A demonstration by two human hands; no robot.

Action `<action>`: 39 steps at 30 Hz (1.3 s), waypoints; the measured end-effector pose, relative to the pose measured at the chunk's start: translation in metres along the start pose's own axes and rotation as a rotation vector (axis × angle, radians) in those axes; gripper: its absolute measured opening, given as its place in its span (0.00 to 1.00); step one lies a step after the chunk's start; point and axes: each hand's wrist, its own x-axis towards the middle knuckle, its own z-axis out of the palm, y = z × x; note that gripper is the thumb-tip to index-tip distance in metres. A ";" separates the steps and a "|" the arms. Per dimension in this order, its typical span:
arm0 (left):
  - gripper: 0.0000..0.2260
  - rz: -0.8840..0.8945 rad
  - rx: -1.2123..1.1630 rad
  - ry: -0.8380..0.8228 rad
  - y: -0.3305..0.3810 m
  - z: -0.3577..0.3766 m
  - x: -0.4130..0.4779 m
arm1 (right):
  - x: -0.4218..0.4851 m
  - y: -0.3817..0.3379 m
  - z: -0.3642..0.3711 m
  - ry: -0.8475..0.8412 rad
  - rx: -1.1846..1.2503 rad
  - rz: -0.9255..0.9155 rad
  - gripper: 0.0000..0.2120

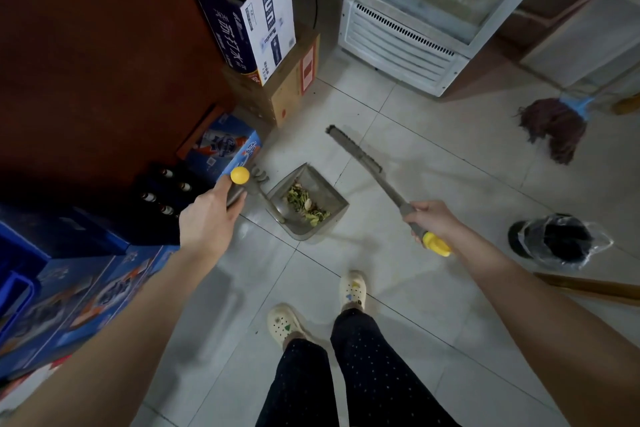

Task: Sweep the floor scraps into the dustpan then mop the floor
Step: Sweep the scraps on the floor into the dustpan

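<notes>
A grey dustpan (327, 199) rests on the pale tiled floor, with green and yellowish scraps (306, 203) piled inside it. My left hand (207, 218) grips the dustpan's upright handle, which ends in a yellow cap (239, 175). My right hand (429, 218) holds the grey broom handle just above its yellow end (437, 244). The broom head (353, 149) hangs over the floor just beyond and to the right of the pan, apart from it. A dark red string mop (554, 128) with a blue collar lies on the floor at the far right.
Stacked cardboard boxes (273, 45) and blue drink cartons (225, 149) line the left side, with a bottle crate (162, 194) beside them. A white glass-door fridge (408, 35) stands ahead. A black bin with a clear liner (557, 241) sits at the right. My feet (351, 289) stand below the pan.
</notes>
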 end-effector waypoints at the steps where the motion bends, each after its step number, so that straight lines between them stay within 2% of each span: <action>1: 0.14 -0.007 0.004 0.006 0.008 0.003 0.004 | 0.010 -0.006 -0.007 0.007 0.000 -0.003 0.22; 5: 0.14 -0.041 0.022 0.019 0.038 0.016 0.022 | 0.054 -0.033 -0.034 0.020 -0.015 -0.024 0.19; 11: 0.15 -0.088 0.038 0.047 0.073 0.036 0.045 | 0.119 -0.059 -0.055 -0.019 -0.130 -0.041 0.06; 15: 0.14 -0.106 0.041 0.051 0.084 0.040 0.055 | 0.138 -0.060 -0.052 -0.057 -0.281 -0.045 0.03; 23: 0.14 -0.069 0.047 0.019 0.096 0.038 0.065 | 0.098 -0.024 -0.022 -0.175 -0.404 -0.077 0.06; 29: 0.15 -0.057 -0.050 0.002 0.084 0.031 0.063 | 0.025 0.004 -0.012 -0.235 -0.250 -0.019 0.17; 35: 0.14 0.144 -0.068 -0.041 0.070 0.017 0.049 | -0.045 0.036 -0.015 -0.139 -0.032 0.012 0.25; 39: 0.13 0.247 -0.084 -0.037 0.069 -0.001 0.045 | -0.094 0.061 -0.015 -0.037 0.101 0.024 0.26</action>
